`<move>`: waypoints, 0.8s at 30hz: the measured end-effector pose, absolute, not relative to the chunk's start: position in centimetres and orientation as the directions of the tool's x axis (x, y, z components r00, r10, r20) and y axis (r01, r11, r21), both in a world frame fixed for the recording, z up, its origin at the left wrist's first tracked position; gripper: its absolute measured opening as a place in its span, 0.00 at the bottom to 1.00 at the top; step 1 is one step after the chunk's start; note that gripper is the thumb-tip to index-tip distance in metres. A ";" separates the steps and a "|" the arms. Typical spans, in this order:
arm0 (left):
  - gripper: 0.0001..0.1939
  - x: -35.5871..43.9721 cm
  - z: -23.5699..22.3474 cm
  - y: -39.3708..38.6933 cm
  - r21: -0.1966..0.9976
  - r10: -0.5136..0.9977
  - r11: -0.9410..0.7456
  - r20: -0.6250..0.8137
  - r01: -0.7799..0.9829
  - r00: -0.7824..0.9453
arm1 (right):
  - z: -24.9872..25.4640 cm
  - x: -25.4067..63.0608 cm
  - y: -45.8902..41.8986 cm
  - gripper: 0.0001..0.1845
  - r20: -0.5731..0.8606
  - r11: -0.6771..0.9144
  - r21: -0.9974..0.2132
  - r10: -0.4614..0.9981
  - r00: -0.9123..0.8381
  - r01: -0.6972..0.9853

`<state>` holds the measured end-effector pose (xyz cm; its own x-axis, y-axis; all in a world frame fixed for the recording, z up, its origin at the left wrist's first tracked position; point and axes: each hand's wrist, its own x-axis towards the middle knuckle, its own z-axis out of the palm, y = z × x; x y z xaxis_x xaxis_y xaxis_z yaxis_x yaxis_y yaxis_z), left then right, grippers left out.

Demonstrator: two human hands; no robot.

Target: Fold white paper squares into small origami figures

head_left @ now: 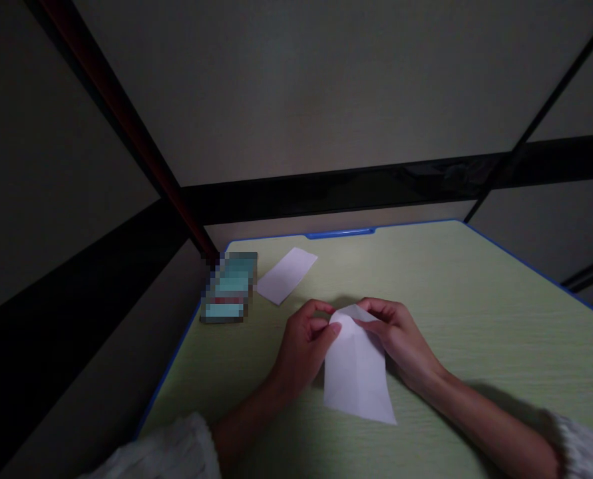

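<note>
A sheet of white paper [357, 376] with a crease down its middle is held up between my two hands over the table. My left hand [306, 342] pinches its upper left edge between thumb and fingers. At the upper right edge, my right hand [398, 336] grips the paper, thumb in front and fingers partly hidden behind it. The paper's top looks folded or bent, and its lower edge hangs toward me.
The pale green table [476, 299] has a blue rim and a blue handle [341, 233] at its far edge. Another piece of white paper [287, 275] lies beyond my left hand. Left of it sits a pixelated rectangular object [229, 287]. Cabinet-like panels [326, 86] rise behind.
</note>
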<state>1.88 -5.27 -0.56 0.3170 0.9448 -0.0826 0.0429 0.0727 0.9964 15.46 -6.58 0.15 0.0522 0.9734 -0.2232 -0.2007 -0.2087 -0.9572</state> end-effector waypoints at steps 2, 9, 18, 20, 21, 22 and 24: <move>0.10 1.9 -0.5 -5.4 0.997 0.941 0.072 -0.076 0.025 0.328 | 0.1 15.5 -6.7 0.02 -0.218 -0.201 -0.956 0.974 0.055 -0.214; 0.13 1.8 -0.2 -5.3 0.998 0.950 0.046 -0.028 -0.052 0.310 | -0.2 16.0 -6.3 0.08 0.032 0.037 -0.998 0.996 0.086 -0.053; 0.11 1.5 0.4 -5.0 0.995 0.968 0.064 -0.042 -0.081 0.246 | 0.4 17.5 -6.5 0.16 0.511 0.533 -0.811 0.846 -0.150 0.242; 0.12 1.5 0.3 -5.0 0.989 0.964 0.066 -0.029 -0.136 0.263 | 0.3 17.6 -6.5 0.16 0.519 0.545 -0.809 0.838 -0.171 0.219; 0.12 1.4 0.3 -4.9 0.985 0.961 0.065 -0.019 -0.160 0.274 | 0.2 17.6 -6.5 0.16 0.521 0.549 -0.809 0.835 -0.176 0.210; 0.12 1.4 0.2 -4.9 0.982 0.958 0.065 -0.011 -0.178 0.287 | 0.2 17.6 -6.5 0.16 0.523 0.552 -0.809 0.833 -0.179 0.203; 0.12 1.3 0.1 -4.9 0.978 0.952 0.071 -0.008 -0.195 0.307 | 0.2 17.7 -6.5 0.17 0.532 0.561 -0.804 0.827 -0.181 0.197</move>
<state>1.32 -4.95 0.11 0.3074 0.9515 -0.0078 -0.1948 0.0709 0.9783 17.68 -6.50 0.17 -0.1810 0.8269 0.5325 0.1968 0.5609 -0.8041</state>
